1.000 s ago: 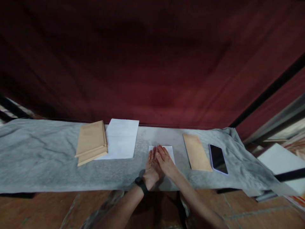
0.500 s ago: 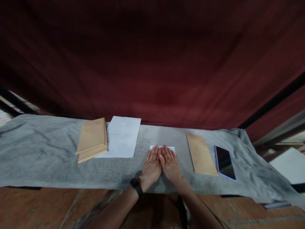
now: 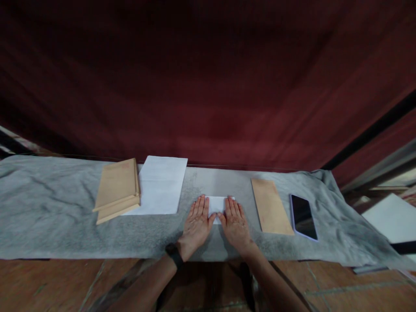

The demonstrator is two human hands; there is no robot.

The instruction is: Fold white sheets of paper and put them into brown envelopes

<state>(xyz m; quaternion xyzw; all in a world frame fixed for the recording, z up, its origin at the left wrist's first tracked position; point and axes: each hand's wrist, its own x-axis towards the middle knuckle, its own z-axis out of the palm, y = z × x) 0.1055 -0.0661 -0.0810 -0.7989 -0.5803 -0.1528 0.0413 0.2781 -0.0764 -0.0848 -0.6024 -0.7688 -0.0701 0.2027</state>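
A small folded white paper (image 3: 216,203) lies on the grey cloth (image 3: 58,216) in front of me. My left hand (image 3: 196,224) lies flat on the paper's left part, fingers stretched out and together. My right hand (image 3: 234,222) lies flat on its right part in the same way. A strip of white paper shows between the two hands. A black band sits on my left wrist.
A stack of tan envelopes (image 3: 117,190) and a larger white sheet (image 3: 160,184) lie to the left. A single tan envelope (image 3: 271,206) and a dark phone (image 3: 303,210) lie to the right. A dark red curtain (image 3: 208,78) hangs behind. White sheets (image 3: 390,216) lie at far right.
My hands lay one over the other on the paper, then side by side, and now they have slid apart to its left and right ends.
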